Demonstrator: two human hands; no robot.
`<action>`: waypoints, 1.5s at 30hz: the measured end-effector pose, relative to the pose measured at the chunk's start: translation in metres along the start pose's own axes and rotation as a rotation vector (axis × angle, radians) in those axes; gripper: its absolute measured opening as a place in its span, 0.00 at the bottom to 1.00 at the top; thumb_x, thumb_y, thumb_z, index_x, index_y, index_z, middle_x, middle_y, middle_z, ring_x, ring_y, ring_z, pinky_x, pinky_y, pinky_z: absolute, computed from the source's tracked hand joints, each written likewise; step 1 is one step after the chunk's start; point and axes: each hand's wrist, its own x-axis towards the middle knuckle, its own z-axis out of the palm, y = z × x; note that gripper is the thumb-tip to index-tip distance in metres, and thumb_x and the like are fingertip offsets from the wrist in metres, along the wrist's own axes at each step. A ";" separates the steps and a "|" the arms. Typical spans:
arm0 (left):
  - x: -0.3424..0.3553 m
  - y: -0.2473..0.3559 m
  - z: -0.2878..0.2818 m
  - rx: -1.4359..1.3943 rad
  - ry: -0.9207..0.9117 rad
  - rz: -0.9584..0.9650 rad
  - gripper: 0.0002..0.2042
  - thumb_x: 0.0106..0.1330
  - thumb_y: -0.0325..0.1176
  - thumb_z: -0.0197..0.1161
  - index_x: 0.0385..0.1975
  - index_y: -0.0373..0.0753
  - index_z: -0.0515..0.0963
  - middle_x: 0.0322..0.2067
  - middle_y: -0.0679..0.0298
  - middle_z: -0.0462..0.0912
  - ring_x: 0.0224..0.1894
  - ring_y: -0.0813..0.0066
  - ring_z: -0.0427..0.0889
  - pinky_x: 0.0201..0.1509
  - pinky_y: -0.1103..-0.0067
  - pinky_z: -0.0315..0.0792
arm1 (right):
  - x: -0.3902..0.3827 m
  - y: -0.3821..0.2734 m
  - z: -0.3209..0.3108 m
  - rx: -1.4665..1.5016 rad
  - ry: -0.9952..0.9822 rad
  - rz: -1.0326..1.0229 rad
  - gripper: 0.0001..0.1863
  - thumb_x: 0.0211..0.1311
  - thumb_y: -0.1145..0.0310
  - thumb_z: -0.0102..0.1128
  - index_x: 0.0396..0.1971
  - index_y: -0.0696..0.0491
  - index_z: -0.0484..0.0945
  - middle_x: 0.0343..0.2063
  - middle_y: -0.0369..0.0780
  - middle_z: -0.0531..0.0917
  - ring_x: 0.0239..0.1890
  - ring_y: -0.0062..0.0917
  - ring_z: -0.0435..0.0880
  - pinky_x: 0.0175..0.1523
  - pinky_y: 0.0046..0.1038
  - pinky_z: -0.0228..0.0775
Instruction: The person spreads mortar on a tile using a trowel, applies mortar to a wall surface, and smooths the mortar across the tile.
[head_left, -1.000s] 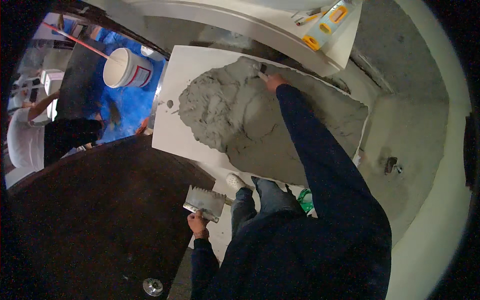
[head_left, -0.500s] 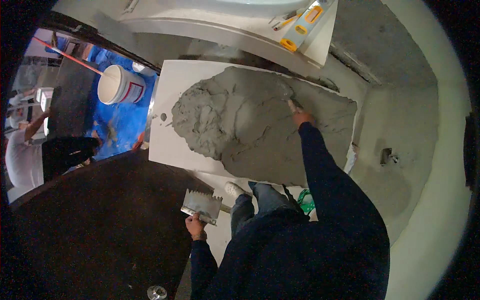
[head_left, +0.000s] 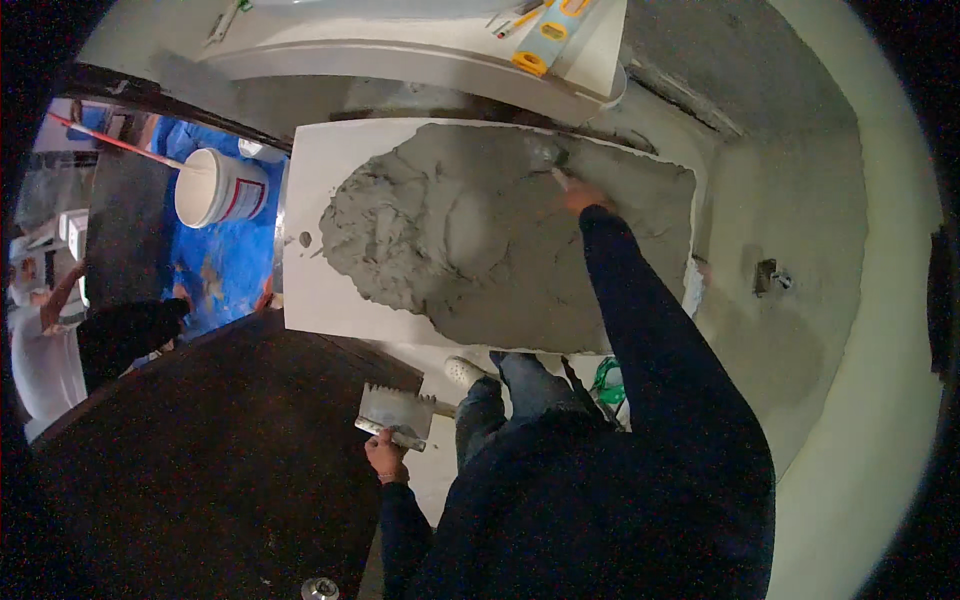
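Thick grey mortar (head_left: 540,235) covers most of a white panel (head_left: 308,292) in front of me. With my right hand (head_left: 588,200) I grip a trowel (head_left: 546,157); its mortar-smeared blade rests on the panel's far right part, slightly blurred. The mortar is lumpy at the left end and smoother toward the right. Lower down, my left hand (head_left: 386,457) is closed round the grip bar of a notched trowel (head_left: 396,412). That tool is held off the panel, over the near left side, teeth pointing away from me.
A level (head_left: 552,38) and pencils lie on the white ledge (head_left: 350,58) beyond the panel. At left, a white bucket (head_left: 205,188) stands on blue sheeting (head_left: 222,260), near another person (head_left: 50,345). A dark door (head_left: 220,450) is beside my left arm. A pipe fitting (head_left: 770,278) juts from the right wall.
The whole view has shifted a little. My right hand and its trowel have moved away from me across the mortar. My left hand keeps hold of the notched trowel in nearly the same place.
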 end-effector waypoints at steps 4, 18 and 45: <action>0.001 0.010 0.000 -0.330 -0.080 -0.193 0.15 0.47 0.33 0.63 0.26 0.36 0.63 0.25 0.59 0.71 0.22 0.70 0.73 0.23 0.73 0.73 | -0.015 0.051 0.002 0.068 -0.157 0.144 0.30 0.53 0.49 0.50 0.55 0.48 0.63 0.54 0.43 0.68 0.53 0.39 0.69 0.53 0.38 0.64; 0.000 0.011 -0.002 -0.058 0.037 -0.109 0.13 0.48 0.32 0.63 0.24 0.39 0.64 0.19 0.67 0.70 0.18 0.80 0.67 0.20 0.82 0.65 | -0.134 -0.028 0.109 0.879 -0.895 -0.038 0.23 0.63 0.54 0.42 0.55 0.47 0.62 0.27 0.41 0.75 0.22 0.25 0.77 0.19 0.28 0.69; -0.036 -0.116 -0.070 -0.247 -0.027 -0.145 0.14 0.47 0.34 0.64 0.25 0.39 0.64 0.20 0.63 0.71 0.17 0.77 0.72 0.16 0.79 0.70 | -0.295 -0.121 0.181 -0.013 -0.415 -0.469 0.22 0.57 0.57 0.42 0.50 0.46 0.70 0.46 0.47 0.74 0.46 0.40 0.74 0.51 0.37 0.63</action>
